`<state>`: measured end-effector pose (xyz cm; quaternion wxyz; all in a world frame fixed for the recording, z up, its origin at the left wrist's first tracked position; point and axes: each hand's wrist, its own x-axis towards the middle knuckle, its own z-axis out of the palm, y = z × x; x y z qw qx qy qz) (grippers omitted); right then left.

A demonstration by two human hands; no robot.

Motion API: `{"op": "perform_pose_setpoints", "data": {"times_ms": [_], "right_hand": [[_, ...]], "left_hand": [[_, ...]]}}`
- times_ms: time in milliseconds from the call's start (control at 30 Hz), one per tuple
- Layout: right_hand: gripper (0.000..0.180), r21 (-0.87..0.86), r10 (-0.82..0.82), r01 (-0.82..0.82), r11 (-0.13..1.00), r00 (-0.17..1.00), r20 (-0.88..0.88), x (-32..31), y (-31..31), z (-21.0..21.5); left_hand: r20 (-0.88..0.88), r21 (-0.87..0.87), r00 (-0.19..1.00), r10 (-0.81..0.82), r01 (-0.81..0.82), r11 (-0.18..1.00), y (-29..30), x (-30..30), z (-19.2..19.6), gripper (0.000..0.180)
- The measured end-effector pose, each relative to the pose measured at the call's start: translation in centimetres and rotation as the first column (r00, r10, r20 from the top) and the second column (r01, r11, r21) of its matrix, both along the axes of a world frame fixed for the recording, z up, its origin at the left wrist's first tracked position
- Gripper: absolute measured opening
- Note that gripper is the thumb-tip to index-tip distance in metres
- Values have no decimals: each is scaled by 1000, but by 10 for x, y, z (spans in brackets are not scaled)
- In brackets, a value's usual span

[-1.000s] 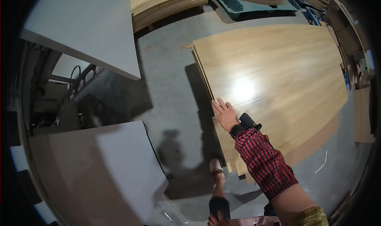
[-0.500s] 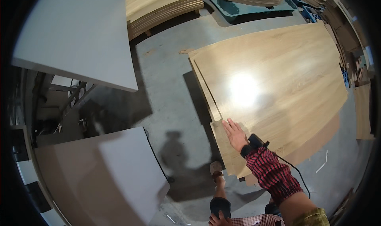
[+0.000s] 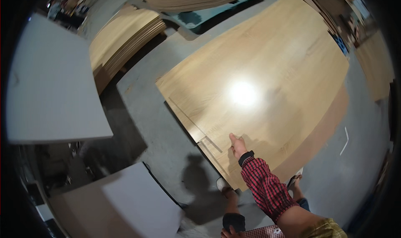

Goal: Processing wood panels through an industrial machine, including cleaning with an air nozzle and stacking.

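Note:
A large wood-grain board [image 3: 267, 54] lies flat on a stack, with a bright glare spot in its middle. Over its near left part is my right hand [image 3: 238, 146], wearing a black wristband [image 3: 246, 157] and a red-and-black checked sleeve [image 3: 265, 183]. Its fingers point away from me and look slightly apart; nothing shows in them. Whether they touch the surface is unclear. Thin dark lines [image 3: 213, 144] run along the board's left end, near that hand. At the bottom edge my left hand [image 3: 232, 233] lies with spread fingers against dark clothing on my leg, partly cut off.
White panels stand at the upper left [image 3: 54, 83] and lower left [image 3: 142, 196]. A stack of curved-looking boards [image 3: 125, 33] lies beyond. Farther back is a green pallet [image 3: 196, 18] with more sheets. My feet are beside the near board edge.
My right hand has gone from lying flat at the board's left end to farther in over it, its fingers drawn closer. The view has turned, so the board appears rotated.

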<state>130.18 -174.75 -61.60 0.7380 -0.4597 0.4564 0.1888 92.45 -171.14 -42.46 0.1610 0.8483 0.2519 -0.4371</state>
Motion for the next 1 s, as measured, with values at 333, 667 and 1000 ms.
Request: {"op": "perform_pose_setpoints", "data": {"times_ms": [333, 667, 1000], "right_hand": [[46, -77, 191, -181, 980, 968, 164, -193, -282, -21], [25, -189, 395, -405, 894, 914, -90, -269, -659, 166], [39, -470, 568, -564, 680, 809, -150, -286, -861, 307]], "left_hand": [[-85, -156, 984, -154, 140, 978, -32, 28, 8, 58], [277, -199, 940, -197, 257, 946, -108, 73, 14, 30], [250, -712, 945, 212, 31, 702, -463, 180, 109, 30]]}}
